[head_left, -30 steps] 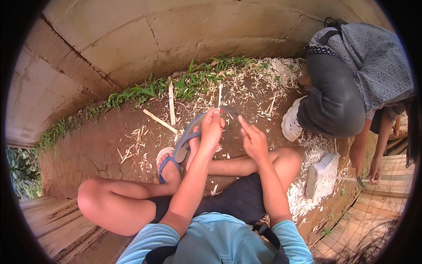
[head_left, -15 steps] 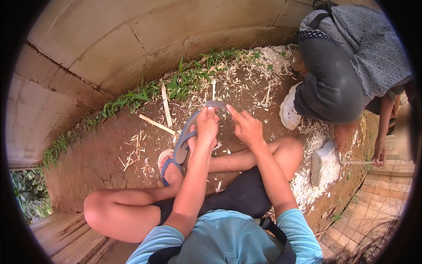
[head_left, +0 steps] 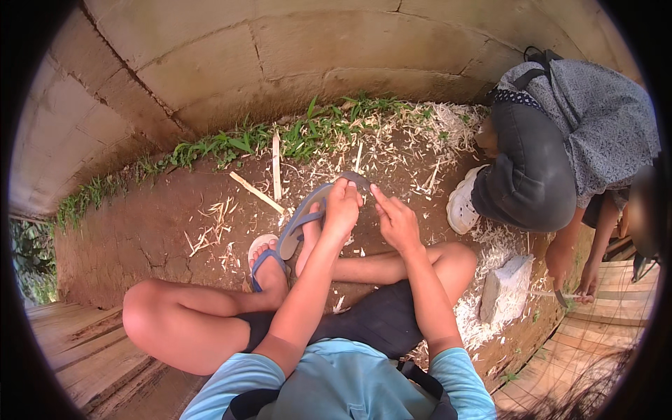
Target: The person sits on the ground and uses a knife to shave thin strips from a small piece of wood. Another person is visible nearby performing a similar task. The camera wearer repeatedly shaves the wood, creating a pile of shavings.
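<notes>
A curved dark grey blade [head_left: 358, 179] spans my two hands above the toe of a raised sandal. My left hand [head_left: 342, 211] is closed around its left part, fingers wrapped and thumb on top. At the blade's right end, my right hand [head_left: 399, 224] pinches it between index finger and thumb, the other fingers curled in. Whether the blade has a handle inside my grip is hidden. Under my left hand is a grey-and-blue flip-flop [head_left: 292, 240] on one foot, tilted sole outward. The other blue-strapped flip-flop [head_left: 257, 273] rests on the ground.
Another person [head_left: 535, 161] crouches at the right, holding a curved blade [head_left: 561, 299] and a thin pale strip near a whitish block [head_left: 505, 290]. Pale shavings [head_left: 448, 129] and split wood sticks [head_left: 257, 192] litter the earth. A wall [head_left: 315, 52] curves behind; wooden planks [head_left: 77, 343] lie left.
The view has shifted slightly. My hands keep their hold on the curved blade, with the right fingertips at its end. The other person's hands and blade have moved along the pale strip.
</notes>
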The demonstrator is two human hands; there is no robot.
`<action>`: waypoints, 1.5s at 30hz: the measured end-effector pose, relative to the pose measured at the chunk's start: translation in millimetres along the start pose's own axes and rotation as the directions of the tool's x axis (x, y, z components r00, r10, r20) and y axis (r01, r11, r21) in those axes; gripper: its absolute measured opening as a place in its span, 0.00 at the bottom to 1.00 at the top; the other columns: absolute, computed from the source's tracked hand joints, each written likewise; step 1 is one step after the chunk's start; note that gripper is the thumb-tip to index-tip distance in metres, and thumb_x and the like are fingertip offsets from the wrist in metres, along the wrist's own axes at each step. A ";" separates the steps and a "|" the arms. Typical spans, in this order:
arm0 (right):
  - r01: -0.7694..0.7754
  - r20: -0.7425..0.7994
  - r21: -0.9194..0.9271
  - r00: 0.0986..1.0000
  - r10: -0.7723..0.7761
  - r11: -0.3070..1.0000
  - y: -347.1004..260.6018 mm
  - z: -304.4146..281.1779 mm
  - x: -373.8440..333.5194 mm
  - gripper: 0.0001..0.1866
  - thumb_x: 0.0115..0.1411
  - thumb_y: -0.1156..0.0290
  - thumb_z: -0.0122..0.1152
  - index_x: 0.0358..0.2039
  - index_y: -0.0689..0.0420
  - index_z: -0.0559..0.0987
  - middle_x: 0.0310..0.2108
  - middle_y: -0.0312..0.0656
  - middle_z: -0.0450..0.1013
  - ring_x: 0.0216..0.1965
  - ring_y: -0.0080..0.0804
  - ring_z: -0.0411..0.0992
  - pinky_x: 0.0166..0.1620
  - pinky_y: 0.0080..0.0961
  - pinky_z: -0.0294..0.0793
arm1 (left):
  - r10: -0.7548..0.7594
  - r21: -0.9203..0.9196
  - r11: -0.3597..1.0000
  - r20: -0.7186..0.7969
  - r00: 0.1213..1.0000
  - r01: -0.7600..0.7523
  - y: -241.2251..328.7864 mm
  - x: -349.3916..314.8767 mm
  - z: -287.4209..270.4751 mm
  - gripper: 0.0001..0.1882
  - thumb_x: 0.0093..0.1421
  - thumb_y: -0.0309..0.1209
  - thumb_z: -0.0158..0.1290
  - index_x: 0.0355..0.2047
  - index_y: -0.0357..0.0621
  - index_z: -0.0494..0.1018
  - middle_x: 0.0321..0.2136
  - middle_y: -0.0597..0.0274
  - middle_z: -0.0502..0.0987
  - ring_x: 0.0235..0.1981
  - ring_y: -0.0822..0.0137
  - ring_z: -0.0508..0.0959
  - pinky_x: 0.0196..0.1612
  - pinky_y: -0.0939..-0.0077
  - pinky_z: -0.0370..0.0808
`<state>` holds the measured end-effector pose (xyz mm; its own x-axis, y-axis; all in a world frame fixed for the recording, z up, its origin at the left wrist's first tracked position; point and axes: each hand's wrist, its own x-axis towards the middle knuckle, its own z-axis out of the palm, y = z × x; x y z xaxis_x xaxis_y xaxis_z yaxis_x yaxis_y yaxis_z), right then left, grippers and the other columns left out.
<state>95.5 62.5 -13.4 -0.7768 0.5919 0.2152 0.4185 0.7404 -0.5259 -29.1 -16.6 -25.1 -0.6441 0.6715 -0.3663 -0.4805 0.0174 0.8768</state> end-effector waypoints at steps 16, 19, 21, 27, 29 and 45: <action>-0.390 -0.033 -0.103 0.921 0.389 0.915 41.9 20.9 6.3 0.22 0.62 0.64 0.51 0.57 0.33 0.70 0.30 0.46 0.74 0.33 0.50 0.74 0.38 0.43 0.74 | 0.075 0.224 0.972 -0.051 0.996 -0.062 -19.6 -1.3 3.6 0.13 0.66 0.30 0.42 0.45 0.40 0.73 0.17 0.67 0.68 0.19 0.76 0.66 0.23 0.77 0.64; -0.623 -0.114 -0.110 0.782 0.613 0.774 96.8 2.8 16.5 0.22 0.65 0.64 0.46 0.60 0.40 0.67 0.38 0.52 0.76 0.41 0.54 0.74 0.46 0.43 0.72 | 0.085 0.343 0.934 0.065 0.994 -0.102 -10.0 -29.7 28.7 0.12 0.67 0.30 0.41 0.43 0.47 0.75 0.17 0.66 0.67 0.19 0.76 0.65 0.24 0.76 0.64; -0.522 -0.122 0.004 0.847 0.518 0.853 54.0 -19.2 27.8 0.22 0.65 0.66 0.47 0.60 0.40 0.67 0.39 0.52 0.76 0.40 0.54 0.74 0.44 0.42 0.73 | 0.126 0.246 0.959 0.069 0.990 -0.139 -2.4 -26.8 28.4 0.12 0.67 0.30 0.41 0.43 0.45 0.74 0.16 0.68 0.66 0.18 0.77 0.64 0.23 0.79 0.63; -0.101 -0.013 0.183 0.994 0.105 0.978 2.8 -3.6 -4.1 0.23 0.63 0.69 0.51 0.58 0.36 0.70 0.29 0.47 0.73 0.30 0.47 0.73 0.36 0.37 0.72 | 0.014 -0.011 1.000 -0.041 0.999 -0.015 13.7 -9.0 2.0 0.13 0.69 0.32 0.38 0.48 0.42 0.68 0.17 0.73 0.64 0.15 0.83 0.59 0.18 0.87 0.55; -0.090 0.060 0.139 0.995 0.083 0.986 1.2 -3.3 -0.3 0.23 0.62 0.68 0.51 0.57 0.34 0.70 0.24 0.44 0.70 0.27 0.45 0.71 0.33 0.36 0.71 | 0.000 -0.044 0.999 0.008 1.000 0.000 18.0 -8.5 -1.9 0.12 0.69 0.31 0.39 0.47 0.42 0.68 0.17 0.73 0.64 0.15 0.82 0.58 0.18 0.86 0.55; -0.369 0.030 -0.039 0.928 0.370 0.929 38.1 16.1 9.5 0.23 0.62 0.67 0.50 0.58 0.32 0.69 0.33 0.42 0.75 0.34 0.46 0.75 0.40 0.42 0.75 | 0.089 0.178 0.982 -0.139 0.986 -0.063 -23.8 3.1 -1.6 0.14 0.68 0.29 0.39 0.46 0.39 0.72 0.15 0.77 0.60 0.16 0.84 0.56 0.18 0.85 0.53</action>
<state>96.6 91.2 -44.6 -0.5806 0.8140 -0.0197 0.6935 0.4816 -0.5359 -20.7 -16.1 -47.5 -0.7609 0.5606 -0.3267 -0.3249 0.1067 0.9397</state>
